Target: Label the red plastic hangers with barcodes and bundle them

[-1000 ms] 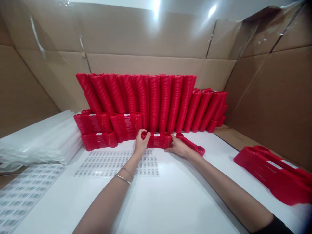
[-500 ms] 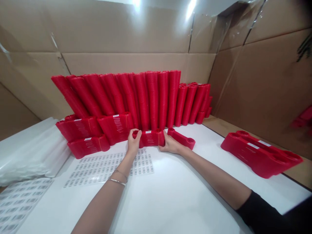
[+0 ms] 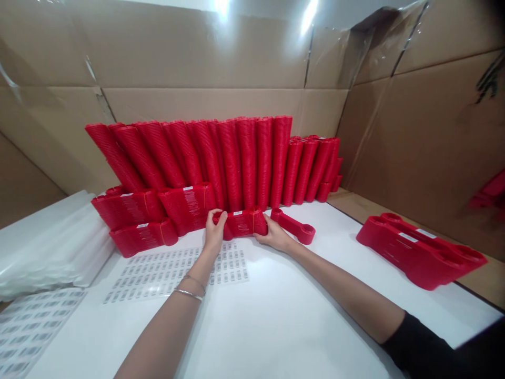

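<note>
Between my hands is a bundle of red plastic pieces (image 3: pixel 240 223), stacked together, with a small white label on top and a thin band near its right end. My left hand (image 3: pixel 215 230) grips the bundle's left end, thumb and fingers closed around it. On the right end, my right hand (image 3: pixel 274 235) is closed in the same way. Just right of that hand lies a low red piece (image 3: pixel 292 226) with rounded ends. A clear sheet of printed labels (image 3: pixel 158 271) lies flat on the white table (image 3: pixel 256 321), partly under my left forearm.
Tall stacks of red pieces (image 3: pixel 232 163) stand along the cardboard wall (image 3: pixel 205 58). Labelled red bundles (image 3: pixel 144 239) sit at the left, and more labelled bundles (image 3: pixel 418 255) at the right. White plastic bags (image 3: pixel 51 242) are piled at the left edge above another label sheet (image 3: pixel 39 326).
The held bundle has shifted slightly left and its right end has tilted up a little. Both hands have moved slightly left with it, opening a gap to the low red piece.
</note>
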